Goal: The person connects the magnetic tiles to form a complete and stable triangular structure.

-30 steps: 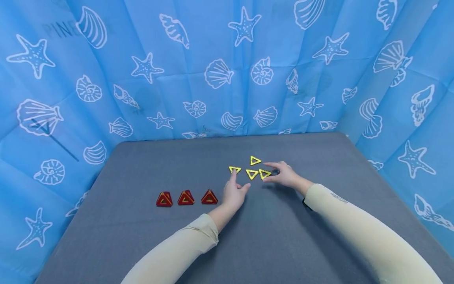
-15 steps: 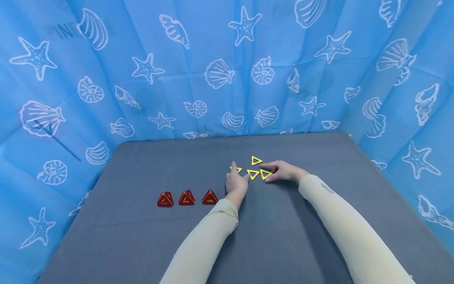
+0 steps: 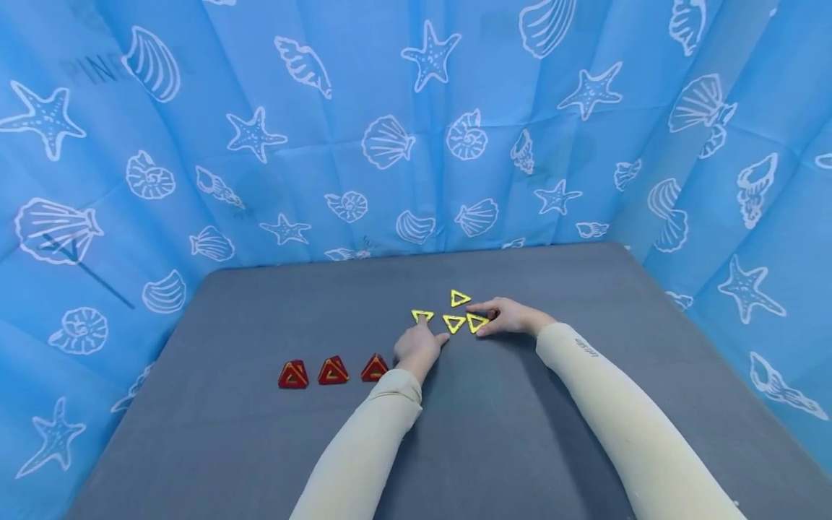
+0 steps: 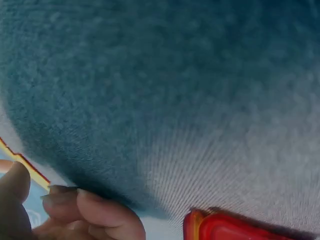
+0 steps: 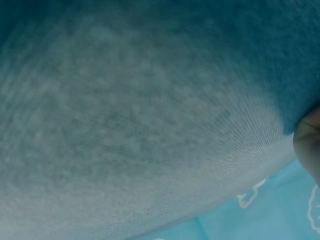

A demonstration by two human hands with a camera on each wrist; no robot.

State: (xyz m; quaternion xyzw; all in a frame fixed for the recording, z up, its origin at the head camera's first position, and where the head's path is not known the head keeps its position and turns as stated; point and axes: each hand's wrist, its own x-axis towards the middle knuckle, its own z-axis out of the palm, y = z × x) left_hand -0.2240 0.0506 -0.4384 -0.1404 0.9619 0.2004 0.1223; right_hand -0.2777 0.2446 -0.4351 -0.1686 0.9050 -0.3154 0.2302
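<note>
Several yellow triangular building tiles lie flat on the grey table [image 3: 494,433]. My left hand [image 3: 417,348] is over the left tile [image 3: 422,315], its index finger extended onto it and its thumb out towards the middle tile [image 3: 453,322]. At the right tile [image 3: 477,322], my right hand [image 3: 510,316] has its index finger at the far edge and thumb at the near edge. Another tile [image 3: 459,297] lies behind, near the right index finger. In the left wrist view, curled fingers [image 4: 107,217] show near a yellow edge. The right wrist view shows only part of the hand [image 5: 309,145].
Three red pyramids with yellow edging stand in a row at the left: a left one [image 3: 293,374], a middle one [image 3: 333,370] and a right one [image 3: 374,367], close to the left sleeve. A blue curtain [image 3: 416,166] with shell patterns surrounds the table's back and sides.
My left hand has shifted, its index finger staying at the left tile. My right thumb and index finger have closed in on the right tile. The head view has tilted slightly.
</note>
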